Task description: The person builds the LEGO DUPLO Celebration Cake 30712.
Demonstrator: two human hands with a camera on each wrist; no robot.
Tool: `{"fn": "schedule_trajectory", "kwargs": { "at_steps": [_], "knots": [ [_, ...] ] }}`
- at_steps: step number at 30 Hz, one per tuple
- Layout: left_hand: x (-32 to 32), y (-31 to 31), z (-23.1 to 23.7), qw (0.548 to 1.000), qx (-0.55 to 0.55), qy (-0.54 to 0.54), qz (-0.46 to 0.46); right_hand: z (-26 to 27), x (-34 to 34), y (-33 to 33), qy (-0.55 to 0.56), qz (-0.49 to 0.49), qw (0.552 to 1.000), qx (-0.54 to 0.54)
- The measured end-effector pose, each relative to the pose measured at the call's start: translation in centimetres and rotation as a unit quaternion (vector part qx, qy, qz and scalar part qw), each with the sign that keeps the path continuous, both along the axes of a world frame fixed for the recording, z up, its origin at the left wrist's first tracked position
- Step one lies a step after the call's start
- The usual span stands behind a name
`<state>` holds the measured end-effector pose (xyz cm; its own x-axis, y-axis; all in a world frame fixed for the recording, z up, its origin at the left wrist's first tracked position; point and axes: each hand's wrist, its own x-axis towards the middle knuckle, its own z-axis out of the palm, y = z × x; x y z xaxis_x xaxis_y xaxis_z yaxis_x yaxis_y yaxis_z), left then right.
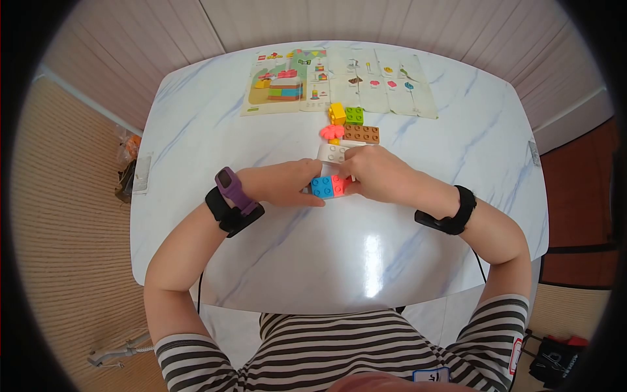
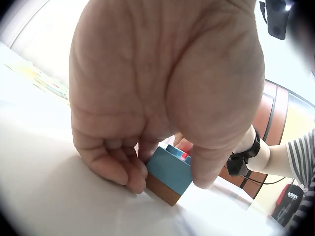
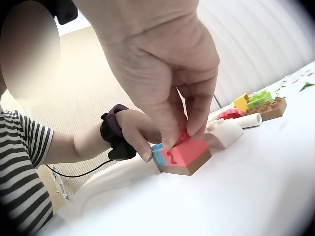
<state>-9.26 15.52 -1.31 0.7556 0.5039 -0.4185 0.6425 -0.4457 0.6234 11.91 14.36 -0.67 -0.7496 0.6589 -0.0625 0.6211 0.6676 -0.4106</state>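
Observation:
Near the table's middle, a blue brick (image 1: 321,187) and a pinkish-red brick (image 3: 186,153) marked "2" sit side by side on a brown base brick (image 3: 183,169). My left hand (image 1: 284,183) holds the blue brick's end, thumb on one side and fingertips on the other. With thumb and fingers, my right hand (image 1: 382,175) pinches the pinkish-red brick at its top. Part of that brick is hidden under the right fingers. Just beyond the hands lies a white curved brick (image 1: 332,153).
Farther back are a brown studded brick (image 1: 361,134), a pink flower-shaped piece (image 1: 332,132), a yellow brick (image 1: 336,114) and a green brick (image 1: 354,116). A printed instruction sheet (image 1: 346,91) lies along the table's far side.

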Motion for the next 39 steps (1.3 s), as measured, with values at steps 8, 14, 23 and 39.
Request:
{"fn": "schedule_trajectory", "kwargs": {
  "at_steps": [8,14,23,39],
  "knots": [
    [-0.1,-0.1,0.0,0.999,0.036,-0.005,-0.012,0.1,0.2,0.1,0.014,-0.006,1.000,-0.014],
    [0.0,-0.3,0.2,0.999,0.010,-0.005,0.035,0.5,0.3,0.1,0.002,-0.017,0.999,-0.031],
    [-0.6,-0.9,0.2,0.998,0.020,-0.024,0.048,2.8,4.6,1.7,0.029,-0.079,0.993,0.080],
    [-1.0,-0.3,2.8,0.997,0.064,-0.003,0.054,0.4,6.7,2.7,-0.063,-0.126,0.989,0.049]
  ]
}}
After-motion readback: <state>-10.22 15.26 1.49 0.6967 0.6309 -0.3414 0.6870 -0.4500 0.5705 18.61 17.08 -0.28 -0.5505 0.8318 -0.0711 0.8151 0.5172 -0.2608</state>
